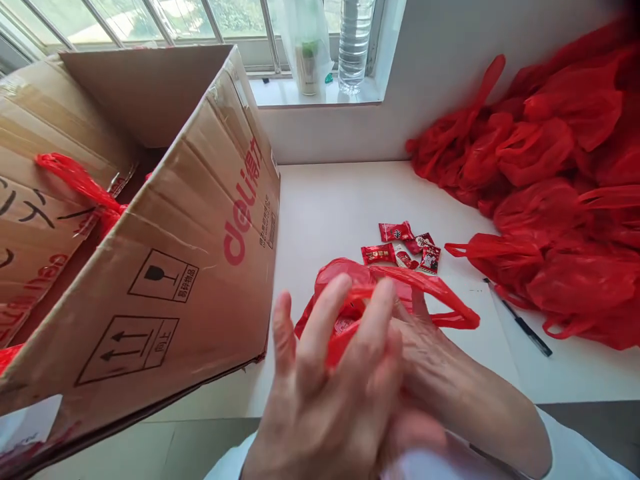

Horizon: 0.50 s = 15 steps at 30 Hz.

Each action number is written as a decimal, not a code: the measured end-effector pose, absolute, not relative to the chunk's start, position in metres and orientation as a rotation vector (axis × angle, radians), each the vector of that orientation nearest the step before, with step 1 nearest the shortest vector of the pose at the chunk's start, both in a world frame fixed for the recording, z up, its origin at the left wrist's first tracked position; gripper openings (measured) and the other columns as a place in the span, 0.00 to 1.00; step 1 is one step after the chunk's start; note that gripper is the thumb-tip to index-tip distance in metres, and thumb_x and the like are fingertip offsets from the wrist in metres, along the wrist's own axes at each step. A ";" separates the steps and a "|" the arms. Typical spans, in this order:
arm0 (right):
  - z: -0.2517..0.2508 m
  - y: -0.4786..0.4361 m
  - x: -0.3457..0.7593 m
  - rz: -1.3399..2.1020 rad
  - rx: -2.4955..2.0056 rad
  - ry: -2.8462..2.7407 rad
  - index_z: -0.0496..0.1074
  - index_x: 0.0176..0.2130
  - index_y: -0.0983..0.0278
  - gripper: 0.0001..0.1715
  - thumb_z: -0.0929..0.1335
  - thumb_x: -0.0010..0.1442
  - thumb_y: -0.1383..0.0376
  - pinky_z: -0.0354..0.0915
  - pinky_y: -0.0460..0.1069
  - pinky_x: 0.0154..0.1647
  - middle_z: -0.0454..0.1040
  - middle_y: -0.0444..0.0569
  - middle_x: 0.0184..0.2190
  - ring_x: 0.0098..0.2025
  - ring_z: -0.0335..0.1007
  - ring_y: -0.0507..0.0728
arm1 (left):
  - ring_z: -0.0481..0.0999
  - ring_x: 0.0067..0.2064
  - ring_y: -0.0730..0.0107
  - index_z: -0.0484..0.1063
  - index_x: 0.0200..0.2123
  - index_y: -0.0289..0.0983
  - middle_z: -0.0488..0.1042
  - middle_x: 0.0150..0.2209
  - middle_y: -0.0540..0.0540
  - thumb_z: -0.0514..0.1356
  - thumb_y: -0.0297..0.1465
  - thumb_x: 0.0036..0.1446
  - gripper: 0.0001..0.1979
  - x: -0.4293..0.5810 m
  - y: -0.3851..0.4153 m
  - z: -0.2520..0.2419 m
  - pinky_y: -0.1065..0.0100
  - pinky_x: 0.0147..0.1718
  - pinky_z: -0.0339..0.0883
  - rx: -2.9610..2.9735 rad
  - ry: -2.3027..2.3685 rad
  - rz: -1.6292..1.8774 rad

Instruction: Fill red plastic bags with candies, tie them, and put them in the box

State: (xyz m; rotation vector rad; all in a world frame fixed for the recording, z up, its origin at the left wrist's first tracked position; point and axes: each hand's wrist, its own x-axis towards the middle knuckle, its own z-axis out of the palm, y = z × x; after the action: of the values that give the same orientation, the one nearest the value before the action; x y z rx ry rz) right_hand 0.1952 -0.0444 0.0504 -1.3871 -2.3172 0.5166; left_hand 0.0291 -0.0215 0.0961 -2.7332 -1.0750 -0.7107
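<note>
A red plastic bag (345,273) lies on the white table in front of me, its mouth partly open, with small items dimly visible inside. My left hand (330,387) is over the near side of the bag, fingers spread and slightly blurred. Behind it, my right hand (415,340) reaches to the bag's right side beneath a handle loop; its fingers are mostly hidden by the left hand and the bag. Just beyond the bag sit several small red wrapped packets (379,254) in a loose group.
A large open cardboard box (215,267) stands at the left with red bags inside. Many red bags (565,227) are heaped at the right. Near them lies a black pen (520,320). A water bottle (354,53) and a bagged cup (307,63) stand on the windowsill.
</note>
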 end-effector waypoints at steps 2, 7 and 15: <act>0.043 -0.048 0.191 0.495 -1.368 -2.348 0.63 0.59 0.58 0.34 0.71 0.54 0.61 0.46 0.66 0.67 0.57 0.52 0.64 0.68 0.43 0.67 | 0.32 0.68 0.35 0.72 0.39 0.37 0.52 0.67 0.44 0.56 0.32 0.59 0.08 0.032 -0.005 0.079 0.30 0.60 0.32 -2.689 -1.064 -0.435; 0.010 -0.039 0.213 0.351 -1.572 -2.468 0.74 0.34 0.65 0.30 0.73 0.43 0.44 0.39 0.76 0.63 0.55 0.65 0.63 0.68 0.38 0.75 | 0.62 0.58 0.25 0.70 0.34 0.36 0.46 0.68 0.36 0.57 0.28 0.56 0.03 -0.010 -0.006 0.041 0.38 0.44 0.67 -2.546 -1.658 -0.294; 0.032 -0.015 0.203 0.189 -1.707 -2.445 0.75 0.41 0.65 0.10 0.68 0.60 0.63 0.66 0.68 0.46 0.71 0.61 0.48 0.56 0.61 0.74 | 0.72 0.54 0.62 0.54 0.60 0.41 0.63 0.57 0.42 0.44 0.30 0.64 0.22 -0.026 -0.033 0.053 0.64 0.50 0.69 -2.681 -2.027 -0.307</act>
State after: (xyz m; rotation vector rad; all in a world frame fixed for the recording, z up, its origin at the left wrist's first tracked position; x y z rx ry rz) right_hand 0.2031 -0.0146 0.0315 -1.7071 -2.4453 0.1895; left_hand -0.0261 -0.0332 0.0525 -2.6810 -2.0272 -0.3065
